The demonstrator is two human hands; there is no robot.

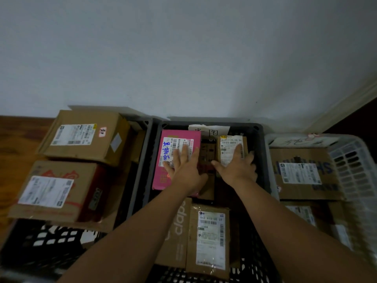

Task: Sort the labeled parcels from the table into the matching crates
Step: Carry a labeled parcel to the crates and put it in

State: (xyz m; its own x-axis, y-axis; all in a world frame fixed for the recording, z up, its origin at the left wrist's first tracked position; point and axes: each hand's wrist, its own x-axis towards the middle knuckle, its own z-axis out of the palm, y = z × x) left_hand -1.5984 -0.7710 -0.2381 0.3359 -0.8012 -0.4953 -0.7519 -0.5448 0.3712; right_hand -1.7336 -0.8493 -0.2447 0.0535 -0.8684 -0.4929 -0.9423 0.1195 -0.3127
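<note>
Both my hands reach into the middle dark grey crate [262, 144]. My left hand [184, 167] lies flat, fingers straight, on a pink parcel [163, 176] with a white label and blue writing. My right hand [236, 164] rests with spread fingers on a small brown parcel [228, 146] with a white label at the crate's back right; its thumb points left. A dark printed box [207, 152] lies between the two parcels. Nearer to me in the same crate lie a brown labeled parcel [210, 237] and a box printed "claps" [177, 231].
A dark crate on the left [145, 127] holds two large labeled cardboard boxes [85, 135] [55, 190]. A white crate on the right [355, 166] holds a labeled cardboard box [302, 172]. A paper tag [210, 130] hangs at the middle crate's back rim. A white wall stands behind.
</note>
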